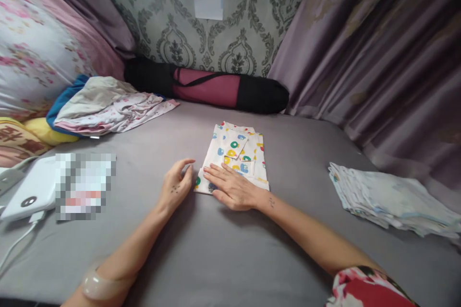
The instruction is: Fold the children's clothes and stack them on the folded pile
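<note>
A small white garment printed with coloured letters lies folded on the grey bed sheet. My right hand lies flat and open on its near left corner, fingers stretched out. My left hand rests just left of the garment's edge, fingers loosely curled with nothing visible in them, thumb pointing toward the cloth.
A pile of unfolded clothes lies at the back left. A black and maroon rolled bag runs along the wall. A stack of folded pale cloths sits at the right. A white power bank with cable lies at the left.
</note>
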Demonstrator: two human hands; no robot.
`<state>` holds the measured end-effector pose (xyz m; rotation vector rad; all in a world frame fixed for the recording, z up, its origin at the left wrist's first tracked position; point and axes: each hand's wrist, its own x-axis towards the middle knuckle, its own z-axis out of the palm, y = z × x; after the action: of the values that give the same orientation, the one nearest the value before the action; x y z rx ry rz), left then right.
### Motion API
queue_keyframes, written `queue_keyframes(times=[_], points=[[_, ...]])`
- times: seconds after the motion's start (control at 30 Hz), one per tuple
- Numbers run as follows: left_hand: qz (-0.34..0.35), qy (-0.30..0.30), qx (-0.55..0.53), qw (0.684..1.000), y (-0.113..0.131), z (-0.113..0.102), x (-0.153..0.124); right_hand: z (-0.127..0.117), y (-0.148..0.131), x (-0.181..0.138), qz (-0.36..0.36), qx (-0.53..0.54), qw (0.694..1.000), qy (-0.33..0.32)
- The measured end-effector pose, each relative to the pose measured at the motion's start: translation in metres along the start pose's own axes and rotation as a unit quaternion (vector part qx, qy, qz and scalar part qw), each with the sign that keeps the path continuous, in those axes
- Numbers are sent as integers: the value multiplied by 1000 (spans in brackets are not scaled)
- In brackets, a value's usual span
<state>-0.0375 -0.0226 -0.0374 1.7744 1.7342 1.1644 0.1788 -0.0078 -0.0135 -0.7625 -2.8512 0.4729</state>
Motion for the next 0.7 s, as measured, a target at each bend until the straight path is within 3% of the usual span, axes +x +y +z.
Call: queue_keyframes(times=[0.13,0.27,0.43,0.7], points=[[171,-78,62,980,5,10,-6,-11,8,-39,39,-17,999,-25],[275,-190,192,923,4,21,-8,-10,23,-60,44,-32,997,-48],[260,-273,269,887,-5,27,-8,2,33,-63,56,-22,997,-41],[247,-309,278,876,-8,24,-6,1,33,-64,68,8,997,-38]])
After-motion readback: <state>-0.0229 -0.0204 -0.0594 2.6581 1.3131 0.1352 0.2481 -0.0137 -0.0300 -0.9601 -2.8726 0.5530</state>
